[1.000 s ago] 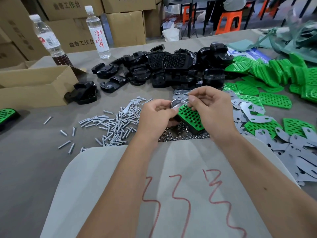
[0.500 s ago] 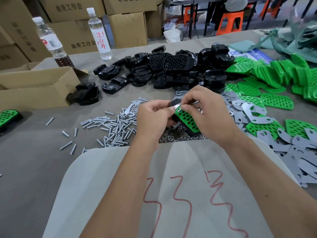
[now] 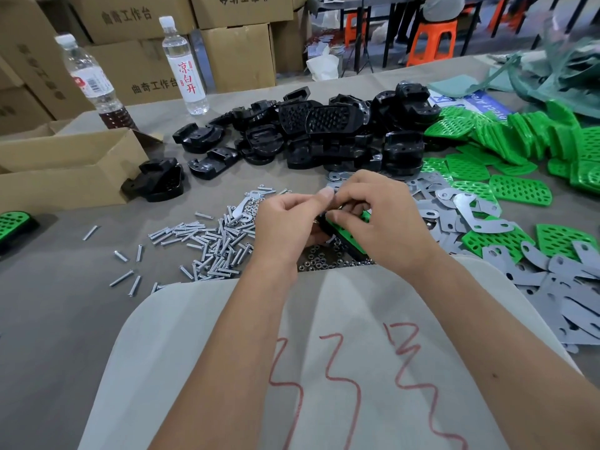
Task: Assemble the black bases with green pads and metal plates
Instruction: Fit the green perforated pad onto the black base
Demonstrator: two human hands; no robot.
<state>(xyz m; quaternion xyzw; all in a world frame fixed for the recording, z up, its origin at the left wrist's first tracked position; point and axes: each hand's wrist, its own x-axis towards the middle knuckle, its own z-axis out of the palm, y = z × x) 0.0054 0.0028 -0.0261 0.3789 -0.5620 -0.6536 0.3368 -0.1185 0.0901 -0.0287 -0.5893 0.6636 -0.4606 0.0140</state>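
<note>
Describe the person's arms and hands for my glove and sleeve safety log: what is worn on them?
Nothing is worn on either. The left hand and the right hand are bare, with no gloves, rings or tape visible. Both forearms are bare from the wrists to the bottom of the picture; no sleeve, watch or band shows. A pale cloth with red squiggles lies under the forearms, not on them.

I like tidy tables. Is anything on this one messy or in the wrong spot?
A few screws lie scattered away from the main screw pile. One finished green-topped piece sits alone at the far left edge. Otherwise parts lie in loose heaps, nothing broken.
</note>
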